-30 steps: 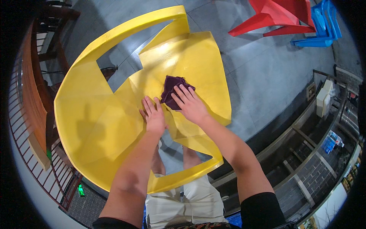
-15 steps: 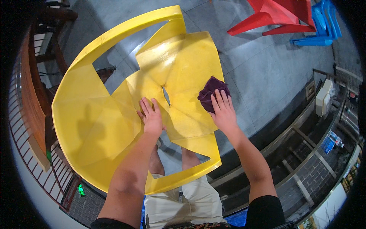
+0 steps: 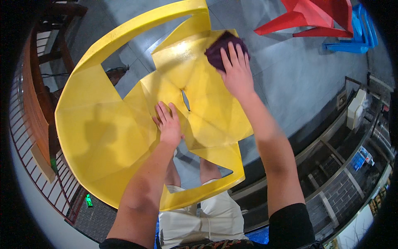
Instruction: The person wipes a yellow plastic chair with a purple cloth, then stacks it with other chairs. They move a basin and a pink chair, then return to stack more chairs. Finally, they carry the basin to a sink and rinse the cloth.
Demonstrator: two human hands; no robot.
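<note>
A large yellow plastic armchair (image 3: 211,91) lies in front of me, its broad backrest at the left and a small slot in the middle of its seat. On the far right edge of the seat, my right hand (image 3: 238,74) presses a dark purple cloth (image 3: 222,49) down, fingers stretched over it. Part of the cloth hangs past the chair's edge. My left hand (image 3: 169,126) rests open on the yellow seat, left of the slot, fingers spread and nothing held.
Beyond the chair on the grey tiled floor (image 3: 286,87) stand a red chair (image 3: 315,18) and blue chairs (image 3: 360,33) at the far right. A wooden piece of furniture (image 3: 37,103) and a railing (image 3: 31,166) line the left. Dark shelving (image 3: 331,178) runs along the right.
My right hand has slid the cloth away from me along the seat's right edge. The left hand stays on the seat. The view has shifted slightly.
</note>
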